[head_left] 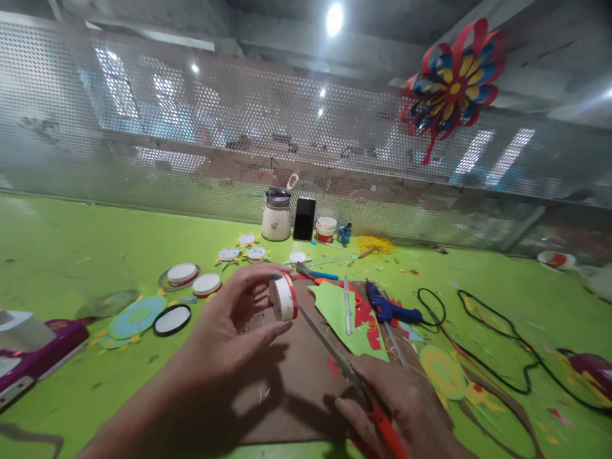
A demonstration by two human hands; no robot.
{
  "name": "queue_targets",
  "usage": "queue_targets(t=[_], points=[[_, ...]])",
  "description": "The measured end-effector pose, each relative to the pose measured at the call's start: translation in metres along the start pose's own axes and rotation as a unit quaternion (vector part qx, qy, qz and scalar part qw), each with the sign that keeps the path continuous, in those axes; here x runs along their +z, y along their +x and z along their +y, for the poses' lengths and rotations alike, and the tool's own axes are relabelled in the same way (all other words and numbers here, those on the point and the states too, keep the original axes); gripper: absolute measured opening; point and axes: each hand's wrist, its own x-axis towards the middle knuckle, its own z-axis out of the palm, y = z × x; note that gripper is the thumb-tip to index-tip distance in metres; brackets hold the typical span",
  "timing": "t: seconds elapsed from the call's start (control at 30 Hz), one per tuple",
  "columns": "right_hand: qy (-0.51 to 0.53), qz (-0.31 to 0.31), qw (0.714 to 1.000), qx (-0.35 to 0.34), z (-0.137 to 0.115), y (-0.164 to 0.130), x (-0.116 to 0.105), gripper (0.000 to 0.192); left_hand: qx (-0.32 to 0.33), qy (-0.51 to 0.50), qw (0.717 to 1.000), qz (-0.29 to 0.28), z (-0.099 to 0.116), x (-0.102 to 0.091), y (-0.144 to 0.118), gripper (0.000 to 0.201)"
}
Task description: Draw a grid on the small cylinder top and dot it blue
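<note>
Between the fingers and thumb of my left hand [243, 312] is a small white round lid [285, 298] with a red rim, held on edge above a brown cardboard sheet [282, 408]. My right hand [396, 395] grips a pair of scissors [344, 363] by its red handles. Its blades point up and left, with the tips close to the lid's red rim; whether they touch it I cannot tell. Beside my right hand, a sheet of light green paper [329, 312] lies on the cardboard with a clear pen-like stick [347, 306] on it.
A blue glue gun [389, 306] with its black cable [507, 331] lies to the right. White lids [206, 284] and paper flowers [138, 317] sit on the left, near a purple power strip [52, 357]. At the back stand a jar-like bottle [276, 220] and a phone [305, 219].
</note>
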Motion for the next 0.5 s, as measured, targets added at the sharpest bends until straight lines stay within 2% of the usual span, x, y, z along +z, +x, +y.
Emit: queue_targets(t=[0.13,0.27,0.4,0.5], points=[[0.036,0.009,0.999,-0.002,-0.001,0.0,0.002,0.023,-0.01,-0.002,1.0,-0.01,0.004,0.002,-0.002,0.046],[0.066,0.019,0.997,-0.031,0.001,0.001,0.004,0.031,-0.023,0.047,0.998,-0.026,0.009,0.0,-0.002,0.057],[0.028,0.013,0.998,-0.046,0.006,-0.001,0.006,0.025,-0.004,0.149,0.989,-0.019,0.012,-0.002,-0.004,0.061],[-0.015,0.021,0.998,-0.064,0.012,-0.005,0.005,0.033,0.005,0.216,0.976,-0.025,0.013,-0.006,-0.005,0.063]])
